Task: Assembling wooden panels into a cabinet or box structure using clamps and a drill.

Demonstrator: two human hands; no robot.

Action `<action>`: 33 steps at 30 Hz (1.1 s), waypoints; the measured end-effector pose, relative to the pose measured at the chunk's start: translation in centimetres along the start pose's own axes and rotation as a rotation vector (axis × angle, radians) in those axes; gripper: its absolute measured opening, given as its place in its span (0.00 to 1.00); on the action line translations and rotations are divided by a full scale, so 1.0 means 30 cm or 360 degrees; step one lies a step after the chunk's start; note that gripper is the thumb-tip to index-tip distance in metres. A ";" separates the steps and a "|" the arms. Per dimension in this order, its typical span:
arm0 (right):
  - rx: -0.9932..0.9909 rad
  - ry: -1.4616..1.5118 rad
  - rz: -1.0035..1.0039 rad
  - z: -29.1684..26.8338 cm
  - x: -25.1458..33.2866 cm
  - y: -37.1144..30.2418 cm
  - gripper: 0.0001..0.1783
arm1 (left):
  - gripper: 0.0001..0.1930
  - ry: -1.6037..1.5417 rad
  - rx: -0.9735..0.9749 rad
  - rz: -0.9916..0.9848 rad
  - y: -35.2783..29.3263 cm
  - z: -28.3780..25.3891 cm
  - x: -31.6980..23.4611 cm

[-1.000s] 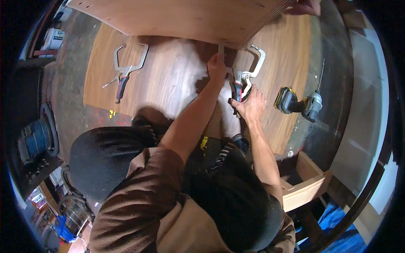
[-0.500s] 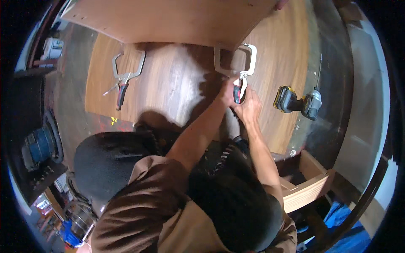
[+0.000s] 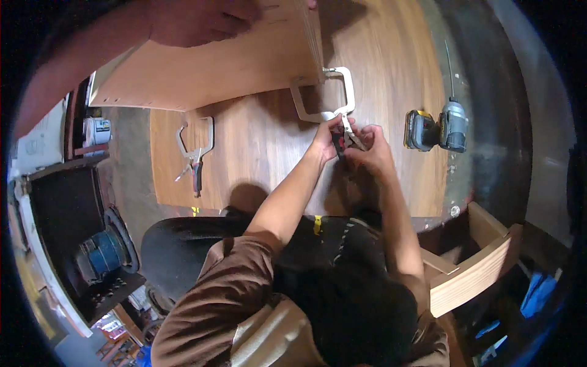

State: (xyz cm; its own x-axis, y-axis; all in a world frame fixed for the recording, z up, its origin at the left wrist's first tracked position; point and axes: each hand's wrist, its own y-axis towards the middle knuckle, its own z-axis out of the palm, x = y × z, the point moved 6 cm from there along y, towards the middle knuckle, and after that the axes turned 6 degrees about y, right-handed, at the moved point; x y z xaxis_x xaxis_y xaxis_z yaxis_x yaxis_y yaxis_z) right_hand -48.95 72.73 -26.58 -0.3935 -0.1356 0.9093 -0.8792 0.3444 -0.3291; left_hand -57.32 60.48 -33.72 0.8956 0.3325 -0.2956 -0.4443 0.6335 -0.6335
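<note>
My left hand is closed round the red and black grip of a locking C-clamp. My right hand pinches the clamp's metal lever, which stands spread from the grip. The clamp's upper jaw meets the lower right edge of a wooden panel piece; whether it grips the wood I cannot tell. A second locking C-clamp lies to the left on the wood-grain board, its jaws near the panel's lower edge. Another person's hand rests on the panel piece at the top.
A cordless drill with a long bit lies at the board's right edge. An open wooden box stands at lower right. At left are a blue round machine with a hose and a white tub.
The other person's arm has come in from the left onto the panel. The held clamp's lever now stands farther from its grip, with my right hand on it. The whole view has shifted.
</note>
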 end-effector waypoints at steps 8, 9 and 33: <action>0.1448 0.1611 0.1133 0.089 -0.158 -0.034 0.36 | 0.22 0.0026 0.0012 0.0004 0.013 0.006 0.011; 0.1499 0.1803 0.1050 0.115 -0.158 -0.034 0.35 | 0.21 0.0033 0.0029 0.0002 0.007 0.011 0.009; 0.1731 0.1698 0.0895 0.140 -0.235 -0.015 0.39 | 0.27 -0.0107 -0.0794 0.0436 0.176 -0.001 -0.389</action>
State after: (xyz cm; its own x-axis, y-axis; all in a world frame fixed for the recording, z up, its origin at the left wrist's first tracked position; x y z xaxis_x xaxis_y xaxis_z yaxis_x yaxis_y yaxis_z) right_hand -46.92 69.63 -33.90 -0.7659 0.6044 0.2194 -0.6430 -0.7215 -0.2567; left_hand -70.12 59.93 -33.62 0.7384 0.4924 -0.4607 -0.5806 0.1168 -0.8058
